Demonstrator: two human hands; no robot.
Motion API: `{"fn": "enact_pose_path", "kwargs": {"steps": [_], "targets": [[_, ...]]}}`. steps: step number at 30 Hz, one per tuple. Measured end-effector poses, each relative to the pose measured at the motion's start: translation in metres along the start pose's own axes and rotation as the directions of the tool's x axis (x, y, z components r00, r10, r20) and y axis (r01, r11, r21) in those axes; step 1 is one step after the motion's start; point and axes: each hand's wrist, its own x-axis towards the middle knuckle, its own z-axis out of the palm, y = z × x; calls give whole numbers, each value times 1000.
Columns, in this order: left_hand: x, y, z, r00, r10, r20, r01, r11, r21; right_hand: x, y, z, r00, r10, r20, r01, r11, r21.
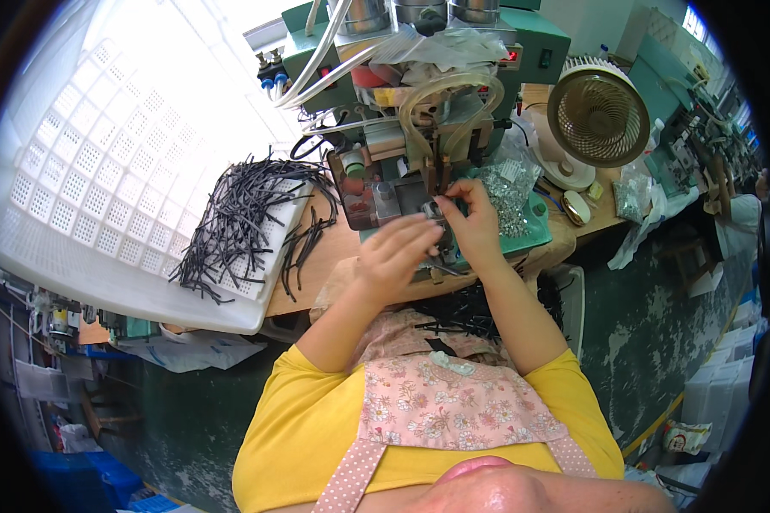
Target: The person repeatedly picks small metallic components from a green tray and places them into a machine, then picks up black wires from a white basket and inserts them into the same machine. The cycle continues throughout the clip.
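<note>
At the green bench machine [535, 38], both my hands work close under its metal tool head [437, 167]. My right hand [475, 221] is closed in a pinch, thumb and forefinger meeting beside the tool tip; what they hold is too small to make out. Just to the left, my left hand [399, 255] has its fingers stretched out side by side, nothing visibly gripped. Small metal parts [513, 218] lie heaped on the green tray right of my right hand. Many thin black strips [239, 218] are piled on a white tray to the left.
A large white perforated crate [77, 171] stands tilted at the left. Right of the machine are a round fan [599, 118], a small oval gold-rimmed item [575, 208] and a bag of parts [631, 197]. More black strips [458, 315] lie below the table edge.
</note>
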Motion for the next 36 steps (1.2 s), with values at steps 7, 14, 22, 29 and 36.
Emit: {"fn": "enact_pose_path", "kwargs": {"steps": [7,14,22,29,36], "targets": [[-2,2,30,996,77,55,-76,997,-23,7,29,-56,859,-484,-165,343,786,-514],[-8,-5,33,995,98,25,-97,995,-38,-2,126,-100,984,-173,-41,109,768,-631],[-26,-4,29,997,57,45,-57,998,-6,2,135,-75,954,-299,25,221,641,-735],[-101,-133,-43,815,-576,66,349,579,737,-1,139,-69,898,-413,-153,249,761,-599],[-145,-170,-51,653,-754,64,371,393,841,-1,131,-77,933,-359,-27,251,705,-664]]}}
